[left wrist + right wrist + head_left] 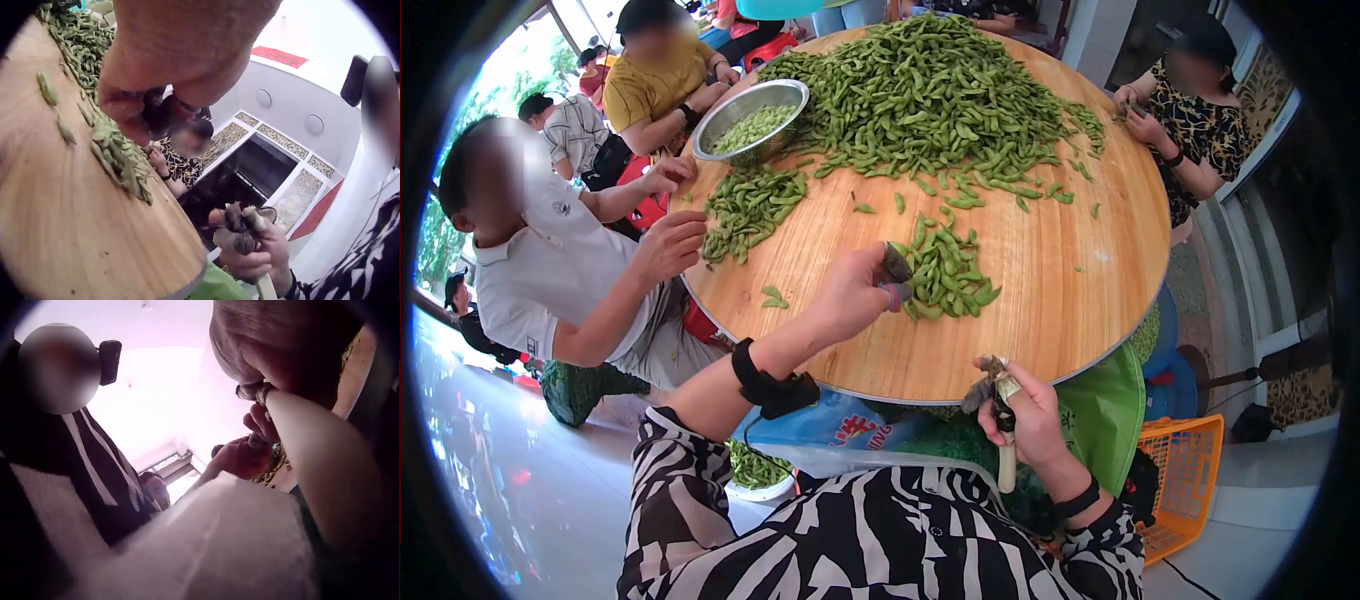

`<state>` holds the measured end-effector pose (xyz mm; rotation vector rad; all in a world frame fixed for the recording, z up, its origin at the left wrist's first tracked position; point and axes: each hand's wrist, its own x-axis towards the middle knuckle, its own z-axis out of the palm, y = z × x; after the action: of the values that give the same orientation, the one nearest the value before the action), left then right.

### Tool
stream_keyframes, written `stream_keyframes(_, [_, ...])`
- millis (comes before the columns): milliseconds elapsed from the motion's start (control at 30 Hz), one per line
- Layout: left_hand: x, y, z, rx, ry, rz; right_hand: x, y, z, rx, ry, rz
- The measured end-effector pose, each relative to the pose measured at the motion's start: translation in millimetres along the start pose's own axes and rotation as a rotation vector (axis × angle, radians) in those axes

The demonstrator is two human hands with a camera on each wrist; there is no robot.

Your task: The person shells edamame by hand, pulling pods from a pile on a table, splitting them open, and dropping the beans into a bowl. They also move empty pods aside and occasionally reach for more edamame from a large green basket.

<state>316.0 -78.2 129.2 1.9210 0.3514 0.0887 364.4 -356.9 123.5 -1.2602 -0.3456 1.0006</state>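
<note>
My left hand [855,295] reaches over the round table to the left edge of a small pile of green soybean pods [948,272]. Grey coverings wrap its thumb and index fingertips, which stand apart right at the pods. In the left wrist view the back of this hand hides part of the pods. Near the table's front edge, my right hand [1032,415] grips a tool with a pale handle [1007,468]. The handle points down out of the fist, and its working end is hidden among dark-covered fingers. The right wrist view shows the pale handle [325,456] close up.
A large heap of pods [930,100] covers the far part of the wooden table [820,235]. A metal bowl [760,150] of shelled beans stands left, beside another pod pile [752,210]. People sit around. An orange crate [1185,480] and green bag [1105,400] are low right.
</note>
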Motion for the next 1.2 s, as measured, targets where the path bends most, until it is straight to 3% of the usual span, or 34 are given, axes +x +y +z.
stream_keyframes(67, [-3.6, -1.0, 15.3, -0.253, 0.041, 0.028, 3.6, -3.6, 6.4, 0.041, -0.007, 0.003])
stream_keyframes(167, [-19.7, 11.6, 37.9, -0.272, 0.074, 0.167, 9.6, -12.5, 16.7, 0.117, -0.018, 0.030])
stream_keyframes(200, [-31.4, 34.4, 35.4, -0.038, 0.053, 0.148, 11.2, -14.3, 19.6, 0.145, -0.020, 0.032])
stream_keyframes(233, [-34.1, 33.2, 39.8, -0.043, 0.050, 0.147, 12.3, -15.3, 22.5, 0.172, -0.025, 0.036])
stream_keyframes(300, [-38.3, 32.2, 48.5, -0.072, -0.050, 0.245, 14.0, -16.5, 25.2, 0.201, 0.035, 0.063])
stream_keyframes(367, [-36.2, 21.6, 55.3, -0.125, -0.060, 0.175, 15.0, -16.4, 23.4, 0.293, -0.018, 0.070])
stream_keyframes(433, [-33.8, 16.2, 57.5, -0.495, -0.114, 0.061, 12.9, -16.2, 21.1, 0.307, -0.041, 0.077])
stream_keyframes(533, [-30.2, 17.6, 58.0, -0.632, -0.120, 0.042, 10.3, -16.0, 15.7, 0.351, -0.113, 0.068])
stream_keyframes(833, [-30.3, 25.3, 61.6, -0.699, -0.078, -0.073, 10.9, -17.5, 13.5, 0.387, -0.135, 0.069])
stream_keyframes(1200, [-29.9, 20.9, 69.2, -0.743, -0.045, -0.022, 10.3, -19.8, 18.0, 0.215, -0.031, -0.033])
